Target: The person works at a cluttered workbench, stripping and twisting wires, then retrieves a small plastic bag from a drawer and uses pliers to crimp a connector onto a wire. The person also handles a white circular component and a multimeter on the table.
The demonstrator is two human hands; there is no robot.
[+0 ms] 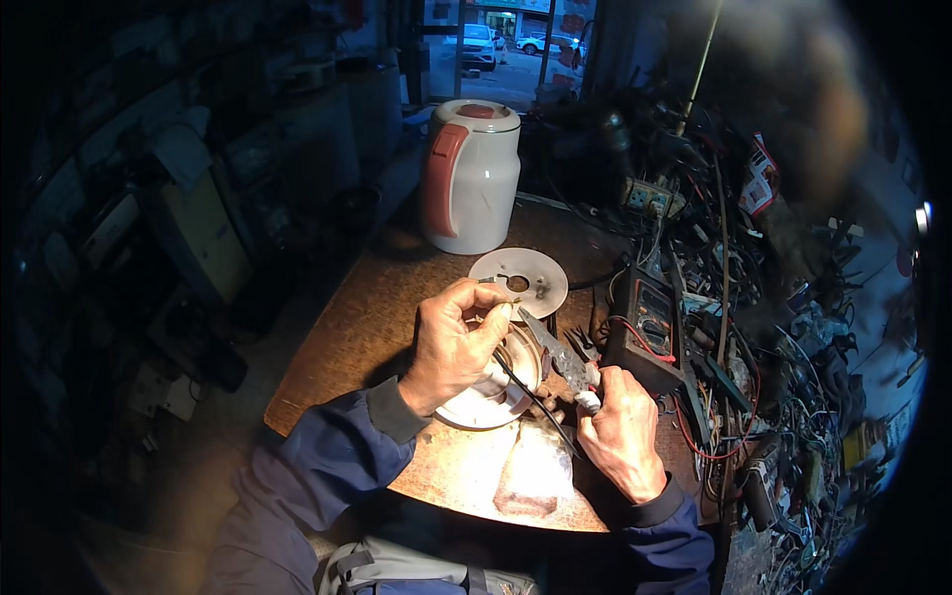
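Observation:
My left hand (458,342) pinches the stripped end of a black cable (531,395) between thumb and forefinger. The cable runs down toward the front of the table. In my right hand (623,431) is a pair of pliers (561,355), its jaws pointing up and left at the cable end; whether they touch it I cannot tell. Beneath my left hand sits a round white kettle base (476,412), partly covered by the hand. Just behind it lies a white disc (547,283) with a hole in the middle.
A white kettle with a pink handle (481,188) stands at the back of the wooden table (347,327). At right are a dark meter-like box (650,332) with a red lead and a heap of wires and tools (793,397). A clear plastic bag (535,476) lies near the front edge.

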